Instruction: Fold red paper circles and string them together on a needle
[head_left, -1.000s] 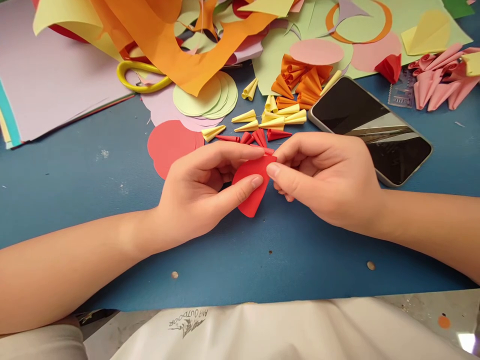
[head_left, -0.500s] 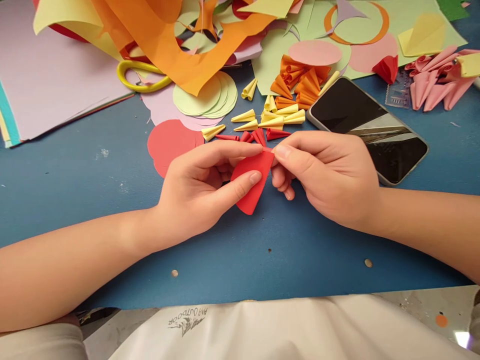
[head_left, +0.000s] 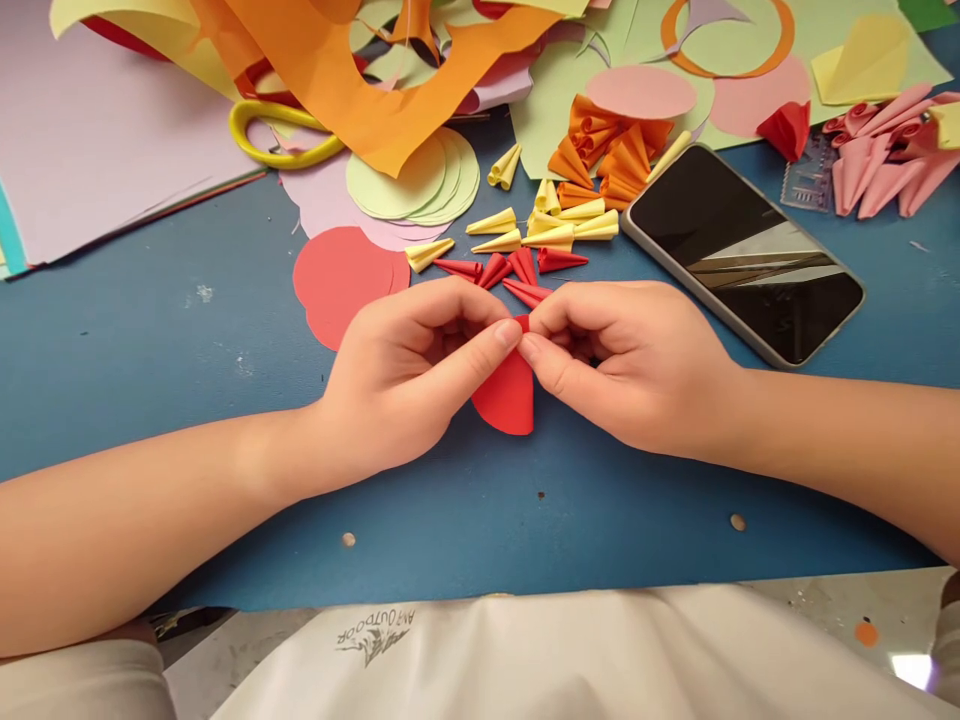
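My left hand [head_left: 409,375] and my right hand [head_left: 630,365] meet fingertip to fingertip over the blue mat [head_left: 187,330]. Both pinch a red paper piece [head_left: 510,395], whose rounded lower part hangs below the fingers while its top is hidden between them. Just beyond the hands lie several small red paper cones [head_left: 517,270] and yellow paper cones [head_left: 555,228]. A stack of red paper circles [head_left: 337,280] lies left of the cones, close to my left hand.
A black phone [head_left: 742,255] lies face up at the right. Orange cones [head_left: 607,150], pink rolled pieces [head_left: 885,160], pale green circles [head_left: 420,180], yellow-handled scissors [head_left: 277,135], loose paper scraps and a lilac sheet stack [head_left: 97,150] crowd the far side.
The hands have closed in on each other, fingertips now touching. The red piece is more folded up between them, with less of it showing than before.
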